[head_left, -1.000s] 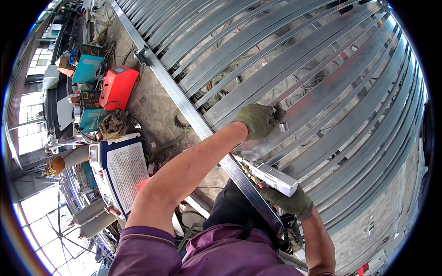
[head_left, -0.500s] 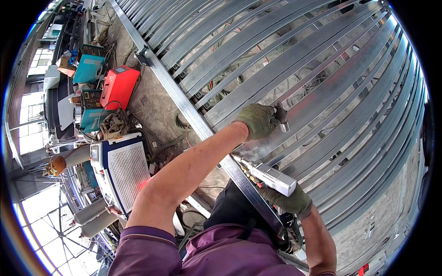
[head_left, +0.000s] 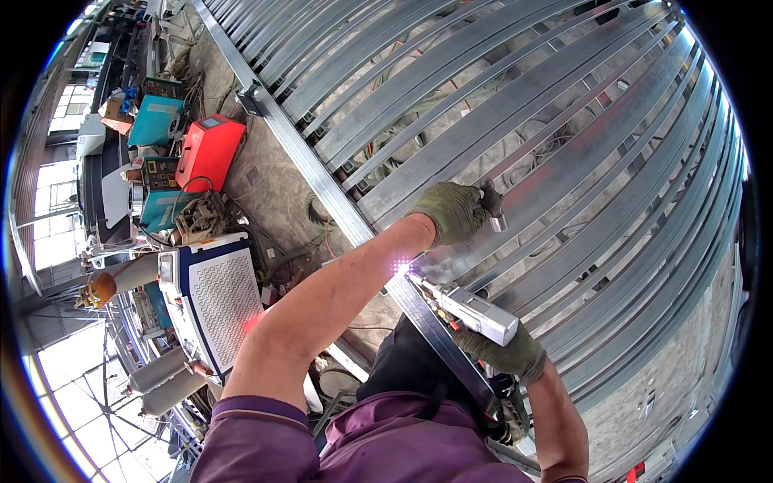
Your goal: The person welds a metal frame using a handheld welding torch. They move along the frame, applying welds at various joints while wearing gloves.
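Note:
My left hand (head_left: 452, 214), in a green work glove, is closed round a hammer (head_left: 493, 211) whose dark metal head sticks out to its right. It rests over a flat grey steel bar. Lower right, my gloved right hand (head_left: 511, 352) grips a silver, box-shaped welding gun (head_left: 471, 310). The gun's nozzle points up and left at the edge rail (head_left: 322, 193) of a steel frame, where a bright violet-white spark glows beside my left forearm. Thin smoke hangs between the nozzle and my left hand. The hammer's handle is hidden inside my glove.
Long parallel steel bars (head_left: 451, 145) spread to the right, with cables on the concrete beneath. Left of the rail stand a white machine with a perforated panel (head_left: 221, 302), a red box-shaped machine (head_left: 209, 153), teal machines (head_left: 157, 121) and gas cylinders (head_left: 165, 370).
A bright welding spark has appeared at the gun's nozzle, on the edge rail. Both hands have stayed almost in place, holding the same tools.

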Demonstrator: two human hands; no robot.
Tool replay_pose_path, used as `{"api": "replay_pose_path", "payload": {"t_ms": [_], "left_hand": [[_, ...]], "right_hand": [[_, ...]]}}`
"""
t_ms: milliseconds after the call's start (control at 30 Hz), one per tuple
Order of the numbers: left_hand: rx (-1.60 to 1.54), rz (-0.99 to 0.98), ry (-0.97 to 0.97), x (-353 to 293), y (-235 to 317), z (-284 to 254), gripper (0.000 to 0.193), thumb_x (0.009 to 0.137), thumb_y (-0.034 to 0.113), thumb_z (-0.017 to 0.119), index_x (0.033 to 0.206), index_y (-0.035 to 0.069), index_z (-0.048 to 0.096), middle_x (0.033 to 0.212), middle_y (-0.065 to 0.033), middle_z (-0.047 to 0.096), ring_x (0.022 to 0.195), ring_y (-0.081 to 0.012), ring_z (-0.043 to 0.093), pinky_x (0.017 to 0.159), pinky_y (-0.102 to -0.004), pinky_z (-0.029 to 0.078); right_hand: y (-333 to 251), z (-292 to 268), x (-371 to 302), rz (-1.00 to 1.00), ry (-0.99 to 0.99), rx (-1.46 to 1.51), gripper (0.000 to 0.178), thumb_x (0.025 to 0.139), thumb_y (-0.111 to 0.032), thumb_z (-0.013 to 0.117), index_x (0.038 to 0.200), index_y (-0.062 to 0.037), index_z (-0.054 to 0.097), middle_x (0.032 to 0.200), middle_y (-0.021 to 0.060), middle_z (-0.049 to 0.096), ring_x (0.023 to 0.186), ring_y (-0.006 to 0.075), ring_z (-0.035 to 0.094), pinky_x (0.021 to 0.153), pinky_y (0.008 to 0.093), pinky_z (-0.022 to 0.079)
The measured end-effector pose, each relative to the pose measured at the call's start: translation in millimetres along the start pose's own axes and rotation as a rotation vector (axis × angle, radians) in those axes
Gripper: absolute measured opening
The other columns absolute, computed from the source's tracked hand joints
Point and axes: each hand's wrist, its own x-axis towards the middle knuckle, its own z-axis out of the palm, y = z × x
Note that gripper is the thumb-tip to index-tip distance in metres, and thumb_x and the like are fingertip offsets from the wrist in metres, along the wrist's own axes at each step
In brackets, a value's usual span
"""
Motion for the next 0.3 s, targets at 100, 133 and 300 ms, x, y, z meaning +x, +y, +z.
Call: {"api": "replay_pose_path", "payload": {"t_ms": [100,133,300], "left_hand": [[-0.016,0.011,0.016,-0.4,-1.0,0.4,0.036,0.102,0.038,0.064,0.109,0.005,0.073,0.105,-0.0195,0.078,0.102,-0.0434,0.074,0.089,-0.0514,0.058],[-0.019,0.013,0.024,-0.7,-1.3,0.5,0.036,0.102,0.038,0.064,0.11,0.004,0.073,0.105,-0.0195,0.079,0.102,-0.0433,0.074,0.089,-0.0515,0.058],[-0.019,0.004,0.001,-3.9,4.1,-5.8,0.036,0.102,0.037,0.063,0.113,0.004,0.071,0.106,-0.0217,0.078,0.102,-0.0433,0.074,0.09,-0.0522,0.057]], "right_hand": [[-1.9,1.3,-0.6,0.039,0.003,0.036,0.051,0.098,-0.023,0.088,0.141,-0.0023,0.071,0.123,0.0097,0.081,0.109,0.0132,0.074,0.093,0.032,0.06],[-1.4,1.3,-0.7,0.05,0.003,0.045,0.051,0.098,-0.022,0.088,0.141,-0.0023,0.071,0.123,0.0097,0.081,0.109,0.0133,0.074,0.093,0.0321,0.06],[0.8,-0.7,-1.2,0.068,-0.008,0.067,0.052,0.097,-0.023,0.088,0.142,-0.0025,0.07,0.125,0.0101,0.081,0.11,0.0137,0.074,0.093,0.0322,0.06]]}}
